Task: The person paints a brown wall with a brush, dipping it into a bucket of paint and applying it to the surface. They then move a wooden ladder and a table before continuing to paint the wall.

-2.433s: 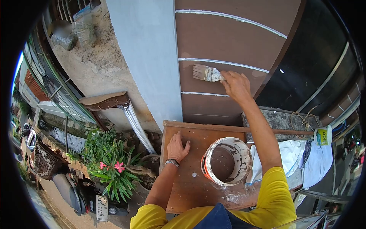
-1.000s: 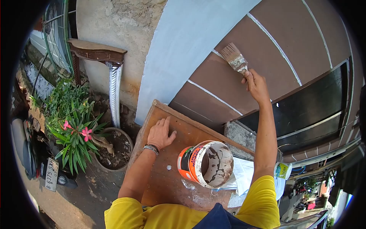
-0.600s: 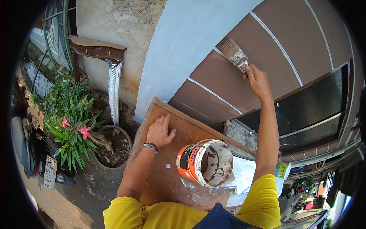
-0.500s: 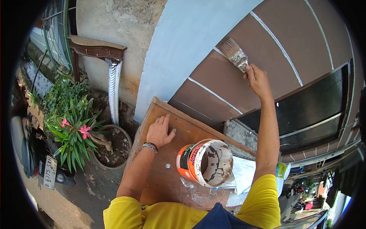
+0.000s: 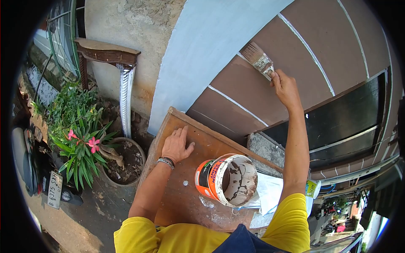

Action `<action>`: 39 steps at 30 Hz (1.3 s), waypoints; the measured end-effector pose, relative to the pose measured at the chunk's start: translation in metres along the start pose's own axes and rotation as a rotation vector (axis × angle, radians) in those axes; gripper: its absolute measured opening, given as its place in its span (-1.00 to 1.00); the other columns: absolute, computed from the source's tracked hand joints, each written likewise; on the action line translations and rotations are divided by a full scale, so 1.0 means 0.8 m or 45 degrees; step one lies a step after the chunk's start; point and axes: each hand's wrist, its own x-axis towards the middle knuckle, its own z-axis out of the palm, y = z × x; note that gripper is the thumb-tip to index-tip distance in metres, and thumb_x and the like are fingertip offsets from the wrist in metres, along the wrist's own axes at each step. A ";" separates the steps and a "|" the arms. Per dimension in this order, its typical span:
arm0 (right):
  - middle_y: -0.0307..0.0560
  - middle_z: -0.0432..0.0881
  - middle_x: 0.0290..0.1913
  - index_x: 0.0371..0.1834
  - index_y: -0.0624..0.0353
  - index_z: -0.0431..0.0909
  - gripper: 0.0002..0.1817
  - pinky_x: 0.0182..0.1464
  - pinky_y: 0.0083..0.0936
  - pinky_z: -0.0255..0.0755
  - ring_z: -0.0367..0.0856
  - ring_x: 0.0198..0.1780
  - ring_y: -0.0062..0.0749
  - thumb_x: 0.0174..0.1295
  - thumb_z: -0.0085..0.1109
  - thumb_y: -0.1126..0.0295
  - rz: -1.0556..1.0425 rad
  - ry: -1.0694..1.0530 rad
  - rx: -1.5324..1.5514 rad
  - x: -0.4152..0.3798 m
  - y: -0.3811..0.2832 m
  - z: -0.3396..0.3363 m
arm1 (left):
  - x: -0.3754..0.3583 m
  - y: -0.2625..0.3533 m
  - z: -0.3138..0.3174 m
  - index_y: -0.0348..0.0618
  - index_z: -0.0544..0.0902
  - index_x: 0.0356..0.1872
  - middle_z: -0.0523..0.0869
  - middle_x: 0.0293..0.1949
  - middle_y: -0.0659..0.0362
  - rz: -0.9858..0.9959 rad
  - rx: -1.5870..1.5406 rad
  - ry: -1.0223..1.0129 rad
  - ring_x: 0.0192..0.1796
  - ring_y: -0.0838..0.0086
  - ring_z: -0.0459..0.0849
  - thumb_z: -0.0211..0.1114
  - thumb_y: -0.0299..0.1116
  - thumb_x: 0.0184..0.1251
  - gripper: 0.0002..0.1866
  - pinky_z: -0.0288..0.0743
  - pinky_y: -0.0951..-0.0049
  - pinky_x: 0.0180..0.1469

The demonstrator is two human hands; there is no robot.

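Note:
My right hand [image 5: 285,87] grips the handle of a paintbrush [image 5: 260,60], its fingers wrapped round it. The brush has wide bristles and a paint-smeared metal band, and its tip is at the brown wall [image 5: 249,86] near the pale blue wall strip [image 5: 202,50]. White lines run across the brown wall. My left hand [image 5: 176,145] lies flat on the wooden tabletop [image 5: 179,187], fingers stretched out, holding nothing. To its right stands an orange and white paint bucket [image 5: 209,179], streaked inside with brown paint.
A potted plant [image 5: 122,166] with pink flowers stands to the left, by a motorbike with a number plate [image 5: 55,189]. A carved wooden piece [image 5: 107,52] rests against the rough wall. White sheets [image 5: 269,192] and a small labelled container [image 5: 312,188] are right of the bucket.
The paintbrush and my right hand have barely shifted at the wall. My left hand and the bucket stay where they were.

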 end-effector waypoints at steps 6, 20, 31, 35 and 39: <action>0.06 0.69 -0.46 -0.23 0.22 0.61 -0.66 -0.24 -0.17 0.49 0.68 -0.38 0.02 0.56 0.02 0.18 -0.024 0.017 -0.074 -0.001 -0.004 -0.006 | 0.001 0.000 0.000 -0.34 0.41 0.38 0.63 0.09 -0.08 0.002 0.003 0.008 0.20 0.04 0.60 0.36 -0.06 0.23 -0.23 0.56 0.11 0.19; 0.07 0.68 -0.50 -0.27 0.20 0.60 -0.67 -0.29 -0.07 0.49 0.69 -0.41 0.10 0.54 0.04 0.18 -0.015 0.062 -0.117 -0.021 0.020 -0.026 | 0.002 0.000 -0.001 -0.35 0.40 0.39 0.63 0.10 -0.10 -0.015 -0.014 -0.031 0.20 0.04 0.61 0.36 -0.05 0.24 -0.22 0.56 0.12 0.20; -0.15 0.64 -0.55 -0.28 0.25 0.59 -0.60 -0.50 -0.44 0.43 0.56 -0.62 -0.49 0.59 0.02 0.15 0.106 0.043 0.252 -0.032 0.001 -0.004 | 0.003 -0.002 0.006 -0.36 0.37 0.41 0.64 0.12 -0.15 0.025 0.060 -0.008 0.21 -0.01 0.61 0.33 -0.03 0.26 -0.20 0.54 0.11 0.23; -0.13 0.66 -0.54 -0.28 0.24 0.61 -0.61 -0.48 -0.43 0.45 0.58 -0.62 -0.46 0.59 0.01 0.16 0.164 0.041 0.276 -0.018 -0.002 0.006 | 0.001 -0.005 0.010 -0.36 0.37 0.40 0.63 0.13 -0.15 0.057 0.074 0.038 0.21 -0.01 0.61 0.33 -0.02 0.26 -0.21 0.54 0.11 0.23; -0.08 0.66 -0.55 -0.31 0.25 0.61 -0.60 -0.44 -0.34 0.47 0.60 -0.62 -0.36 0.57 -0.01 0.16 0.113 0.044 0.274 -0.013 0.000 0.013 | 0.005 0.002 0.000 -0.37 0.38 0.39 0.64 0.11 -0.13 -0.018 0.018 -0.073 0.21 0.00 0.61 0.33 -0.03 0.26 -0.21 0.55 0.11 0.20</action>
